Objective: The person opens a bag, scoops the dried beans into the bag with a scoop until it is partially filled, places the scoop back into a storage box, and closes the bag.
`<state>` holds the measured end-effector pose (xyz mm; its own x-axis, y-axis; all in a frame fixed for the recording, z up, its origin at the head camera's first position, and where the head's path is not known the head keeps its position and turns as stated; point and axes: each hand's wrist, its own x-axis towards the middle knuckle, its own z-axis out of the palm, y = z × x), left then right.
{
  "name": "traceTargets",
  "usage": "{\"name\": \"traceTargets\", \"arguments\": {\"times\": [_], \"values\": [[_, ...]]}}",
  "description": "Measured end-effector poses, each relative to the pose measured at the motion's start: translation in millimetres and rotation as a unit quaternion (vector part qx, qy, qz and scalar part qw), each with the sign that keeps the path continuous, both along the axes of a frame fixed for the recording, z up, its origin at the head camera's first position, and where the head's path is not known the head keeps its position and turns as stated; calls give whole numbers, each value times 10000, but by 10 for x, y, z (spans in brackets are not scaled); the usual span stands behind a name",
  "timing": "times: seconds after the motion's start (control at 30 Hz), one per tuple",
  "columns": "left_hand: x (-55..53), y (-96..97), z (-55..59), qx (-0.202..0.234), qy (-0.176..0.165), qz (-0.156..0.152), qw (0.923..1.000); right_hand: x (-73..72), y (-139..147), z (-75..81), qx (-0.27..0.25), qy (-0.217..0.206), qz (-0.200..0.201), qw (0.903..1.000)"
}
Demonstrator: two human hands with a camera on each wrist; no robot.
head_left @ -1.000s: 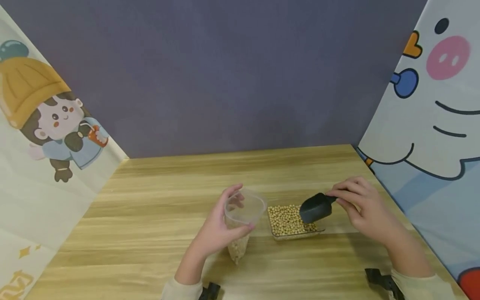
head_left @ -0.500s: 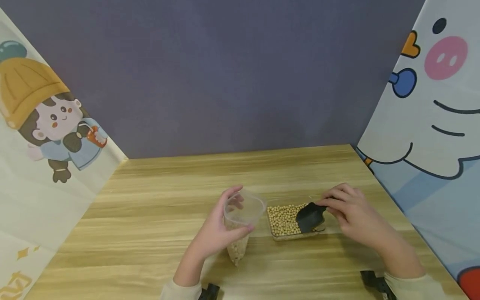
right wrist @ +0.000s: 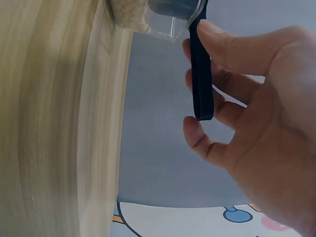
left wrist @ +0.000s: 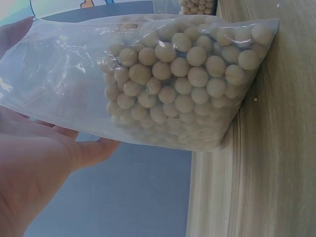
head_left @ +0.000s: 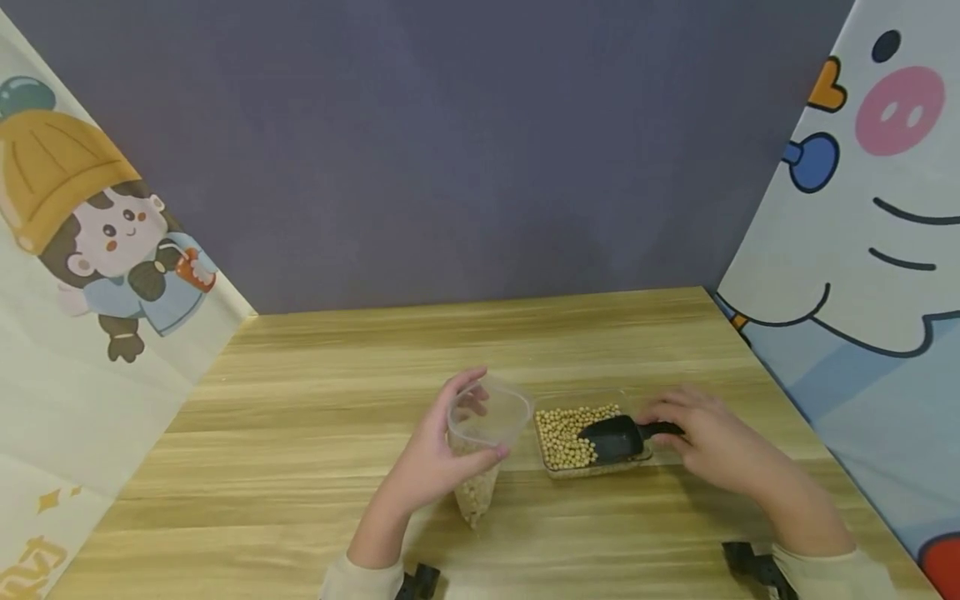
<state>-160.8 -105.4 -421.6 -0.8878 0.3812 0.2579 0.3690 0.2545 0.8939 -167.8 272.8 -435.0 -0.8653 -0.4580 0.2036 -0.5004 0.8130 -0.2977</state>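
Note:
A clear plastic bag [head_left: 476,496], part-filled with soybeans [left wrist: 168,74], stands with its lower end on the table. My left hand [head_left: 433,454] holds it round the top, thumb and fingers spread about the wide mouth. To its right sits a clear rectangular container [head_left: 592,473] of loose soybeans [head_left: 561,437]. My right hand [head_left: 699,433] pinches the handle of a black scoop [head_left: 617,437] between thumb and fingers. The scoop's blade lies inside the container at its right side, its front edge among the beans. In the right wrist view the handle [right wrist: 201,79] runs along the fingers.
A wood-grain table [head_left: 315,400] lies under everything, with a grey-blue wall [head_left: 465,158] behind. Cartoon-printed panels flank it on the left [head_left: 45,350] and right [head_left: 885,250]. Black wrist mounts [head_left: 420,582] sit near both sleeves.
The scoop has come down from above the container's right side into the beans and tipped flatter, its front edge now pointing left. My left hand and the bag stay in place.

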Motion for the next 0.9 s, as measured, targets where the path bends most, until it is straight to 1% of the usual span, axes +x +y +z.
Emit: {"name": "traceTargets", "arguments": {"times": [0.13, 0.27, 0.37, 0.47, 0.53, 0.77, 0.9], "values": [[-1, -5, -7, -20, -21, 17, 10000, 0, -37, -8, 56, 99, 80, 9999], [-13, -11, -21, -47, 27, 7, 10000, 2, -76, -29, 25, 379, 218, 9990], [-21, -11, -33, -52, 59, 1, 10000, -1, -121, -60, 16, 682, 375, 9970], [-23, -15, -40, -31, 68, -9, 10000, -5, -186, -84, 29, 831, 513, 9952], [-23, -19, -43, -8, 68, -9, 10000, -3, -228, -93, 27, 786, 533, 9955], [-31, -26, -47, -30, 58, -13, 10000, 8, -271, -79, -126, 216, 242, 9994], [-34, -30, -39, -33, 28, -41, 10000, 3, -260, -68, -249, 141, 100, 9995]]}}
